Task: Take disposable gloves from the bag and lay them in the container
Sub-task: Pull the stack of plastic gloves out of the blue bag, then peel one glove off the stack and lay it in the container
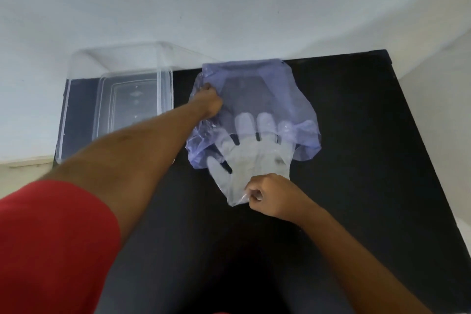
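A thin purple plastic bag [257,89] lies on the black table [356,160], its mouth facing me. My left hand [210,102] grips the bag's left side and pins it down. A clear disposable glove [254,160] is halfway out of the bag, its fingertips still under the purple film. My right hand [272,195] pinches the glove's cuff near the table's middle. The clear plastic container [84,109] stands open at the table's back left; I see nothing lying in it.
The table butts against a white wall [229,2] at the back. Its right edge runs diagonally beside a pale floor [438,115]. My red sleeve [56,242] fills the lower left of the view.
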